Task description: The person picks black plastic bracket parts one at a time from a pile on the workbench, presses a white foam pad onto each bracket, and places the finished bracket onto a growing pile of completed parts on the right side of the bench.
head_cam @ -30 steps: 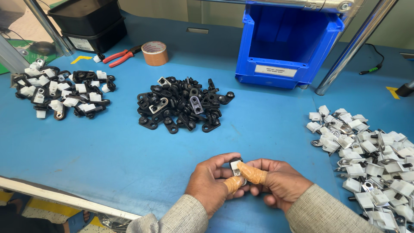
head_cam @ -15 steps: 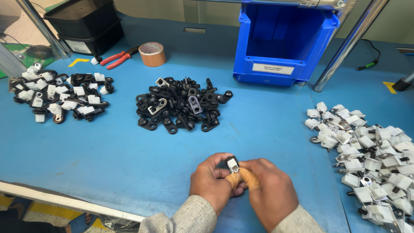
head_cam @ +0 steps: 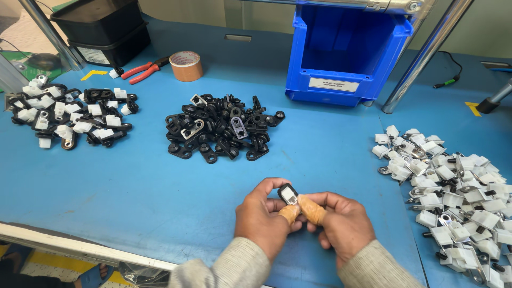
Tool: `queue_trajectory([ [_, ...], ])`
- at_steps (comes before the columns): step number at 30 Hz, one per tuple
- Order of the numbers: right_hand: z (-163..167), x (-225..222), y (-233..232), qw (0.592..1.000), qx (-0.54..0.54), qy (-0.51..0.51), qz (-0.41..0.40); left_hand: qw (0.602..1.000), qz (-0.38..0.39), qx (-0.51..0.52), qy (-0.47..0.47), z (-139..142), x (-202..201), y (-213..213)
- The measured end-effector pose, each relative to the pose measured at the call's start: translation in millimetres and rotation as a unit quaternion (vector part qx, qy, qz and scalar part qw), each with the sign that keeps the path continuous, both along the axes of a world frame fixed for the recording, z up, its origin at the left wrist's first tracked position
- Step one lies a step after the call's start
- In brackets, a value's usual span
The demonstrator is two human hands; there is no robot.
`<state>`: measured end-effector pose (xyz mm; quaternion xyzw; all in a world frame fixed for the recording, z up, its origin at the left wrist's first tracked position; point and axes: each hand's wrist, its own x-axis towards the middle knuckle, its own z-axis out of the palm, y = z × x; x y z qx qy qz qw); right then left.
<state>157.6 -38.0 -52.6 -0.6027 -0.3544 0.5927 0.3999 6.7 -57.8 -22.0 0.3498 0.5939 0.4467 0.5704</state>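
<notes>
Both hands meet low over the blue table (head_cam: 133, 186), and between them sits a small black-and-white clip (head_cam: 288, 193), pinched just above the thumbs. The left hand (head_cam: 264, 221) curls closed around the clip's left side, its fingers wrapped over the top and its thumb, sheathed in a tan finger cot, pressing up against the part from below. The right hand (head_cam: 344, 224) is closed too, its own cot-covered thumb lying against the left one and touching the clip's lower right edge, the other fingers folded in toward the palm. Straight ahead of the hands, well apart from them, lies a heap of black brackets (head_cam: 221, 130). Far off to the left hand's side spreads a pile of mixed black and white pieces (head_cam: 69, 114), and close by the right hand's outer side a wide scatter of white clips with metal tabs (head_cam: 448, 197) runs toward the table's edge. Beyond the black heap stands a blue bin (head_cam: 346, 53), open toward the person; further left of it rest a roll of brown tape (head_cam: 186, 65) and red-handled pliers (head_cam: 143, 70), with a black tray (head_cam: 104, 26) behind them.
</notes>
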Motion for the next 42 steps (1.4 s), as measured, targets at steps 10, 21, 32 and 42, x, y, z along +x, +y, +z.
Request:
queue_trajectory([
  [10, 16, -8, -5, 0.998, -0.07, 0.008, -0.003, 0.992, 0.082, -0.06, -0.077, 9, 8, -2],
  [21, 17, -13, 0, 0.986, -0.008, -0.163, 0.036, 0.999, -0.016, -0.049, 0.007, -11, 0, 4],
  [32, 16, 4, 23, 0.986, 0.095, -0.114, 0.074, 0.964, -0.049, -0.128, -0.23, -5, -13, 8],
  [42, 1, 5, 13, 0.992, -0.024, 0.12, -0.038, 0.952, -0.021, -0.129, -0.278, 15, 5, 1],
])
